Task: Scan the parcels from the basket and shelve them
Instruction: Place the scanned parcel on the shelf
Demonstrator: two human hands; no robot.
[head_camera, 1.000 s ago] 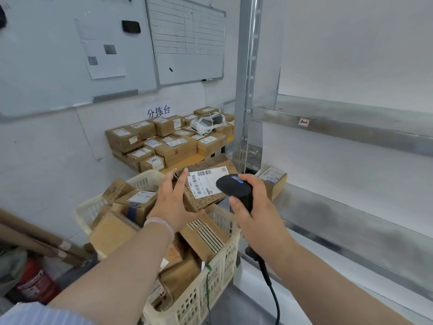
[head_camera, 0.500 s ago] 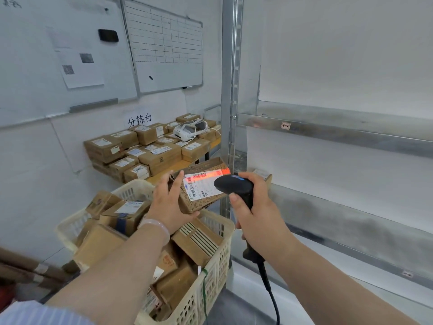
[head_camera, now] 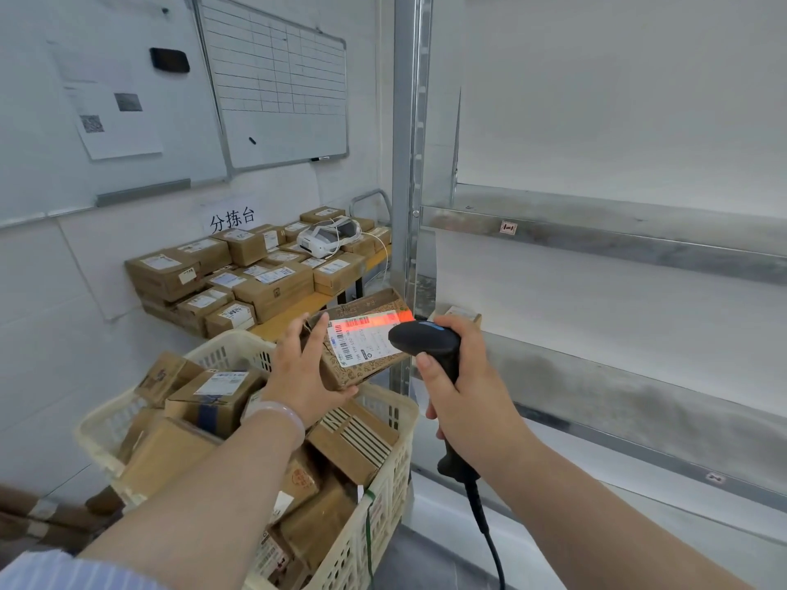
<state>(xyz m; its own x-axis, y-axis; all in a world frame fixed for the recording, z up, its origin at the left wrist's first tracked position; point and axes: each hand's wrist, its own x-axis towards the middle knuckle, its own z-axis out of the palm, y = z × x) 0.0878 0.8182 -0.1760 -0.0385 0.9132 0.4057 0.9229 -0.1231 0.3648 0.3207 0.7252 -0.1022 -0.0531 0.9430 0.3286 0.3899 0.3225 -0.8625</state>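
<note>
Parcel is held over the basket, label tilted at the scanner so the red beam crosses the barcode. Left hand grips its near-left end, fingers off the label. Right hand wraps the scanner handle. Shelf is right, with one box on it. Post likely obstructs the move there. Far table holds more boxes.

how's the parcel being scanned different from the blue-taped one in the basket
The scanned parcel is held up in the left hand above the basket; the blue-taped parcel lies in it among others. The scanned parcel's label glows red under the scanner; the blue-taped parcel's label is unlit. Both are brown cardboard boxes with white labels.
</note>
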